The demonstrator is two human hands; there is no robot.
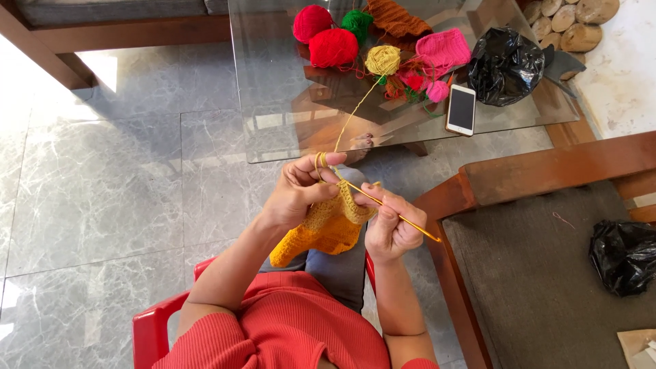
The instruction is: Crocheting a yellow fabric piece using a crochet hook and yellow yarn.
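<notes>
The glass-topped bench (273, 102) carries two red yarn balls (324, 37), a green ball (357, 22), a yellow ball (382, 59), a small pink ball (437, 91), brown (396, 17) and pink (443, 49) crocheted pieces, a black plastic bag (504, 65) and a white-edged phone (461, 109).

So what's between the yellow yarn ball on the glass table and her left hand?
Only a taut strand of yellow yarn, running from the yellow yarn ball across the glass table to the left hand, wrapped around its forefinger. Head view.

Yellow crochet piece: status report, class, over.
Left hand pinches yellow crocheted fabric piece, strand looped over finger. Right hand grips thin crochet hook. Nothing obstructing.
</notes>
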